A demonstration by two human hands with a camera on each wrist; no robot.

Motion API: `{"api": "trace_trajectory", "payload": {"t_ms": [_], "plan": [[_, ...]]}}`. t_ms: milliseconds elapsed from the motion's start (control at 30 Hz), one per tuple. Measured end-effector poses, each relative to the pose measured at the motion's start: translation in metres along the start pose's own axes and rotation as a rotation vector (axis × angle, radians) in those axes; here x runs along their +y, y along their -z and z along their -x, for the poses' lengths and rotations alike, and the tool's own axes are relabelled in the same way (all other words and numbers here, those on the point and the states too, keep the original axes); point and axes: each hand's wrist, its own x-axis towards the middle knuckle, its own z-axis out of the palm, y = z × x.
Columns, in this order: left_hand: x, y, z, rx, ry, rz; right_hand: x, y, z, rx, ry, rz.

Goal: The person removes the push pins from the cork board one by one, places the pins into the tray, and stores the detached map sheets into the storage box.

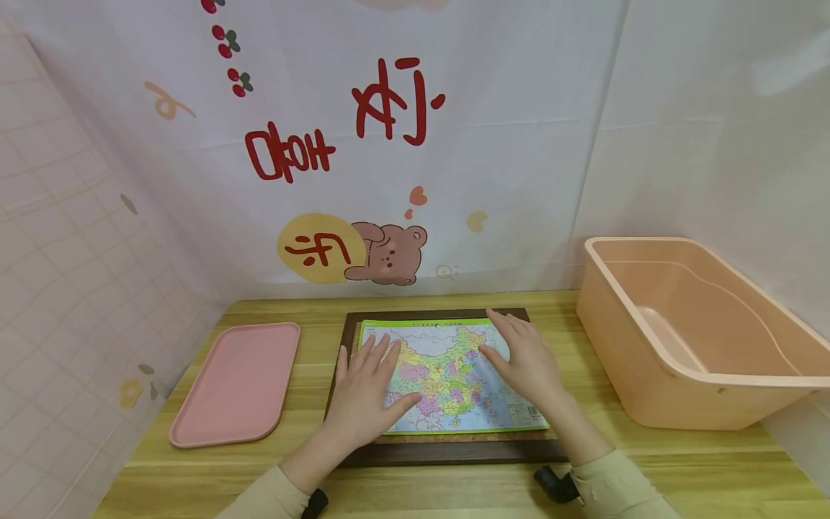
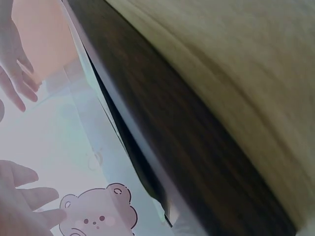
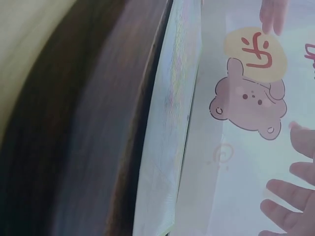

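A map (image 1: 447,375) with a green border, coloured in several pastel patches, lies within a dark wooden frame (image 1: 467,453) on the table. A brown, cork-like strip shows along the map's lower edge. Over the map's left side is my left hand (image 1: 364,395), fingers spread and fairly straight, holding nothing. My right hand (image 1: 530,362) is over the right side, its fingers extended and thumb apart. Both wrist views show a gap between the hands and the frame; my left fingers (image 2: 37,196) and right fingers (image 3: 288,196) appear raised above the map.
Left of the frame lies a pink tray (image 1: 236,382). On the right stands a deep peach-coloured tub (image 1: 668,393). A white printed cloth (image 1: 519,158) with a bear and red characters hangs behind the wooden table (image 1: 311,310).
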Motion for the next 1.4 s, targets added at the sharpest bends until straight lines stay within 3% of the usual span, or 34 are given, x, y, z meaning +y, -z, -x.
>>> {"api": "trace_trajectory", "payload": {"t_ms": [200,500,767,1133,1400], "plan": [[0.004,0.000,-0.001,0.036,-0.024,0.018,-0.001,-0.004,-0.003,0.010,-0.005,-0.025],[0.010,-0.001,-0.011,0.073,-0.038,0.036,-0.003,-0.016,-0.005,-0.071,-0.013,-0.028],[0.012,0.001,-0.028,0.025,-0.007,0.022,-0.005,-0.020,0.000,-0.147,-0.005,-0.056],[0.012,0.002,-0.055,-0.016,0.031,0.093,-0.002,-0.025,0.011,-0.165,0.075,-0.005],[0.010,-0.002,-0.066,-0.047,0.051,0.107,0.003,-0.021,0.021,-0.178,0.096,0.017]]}}
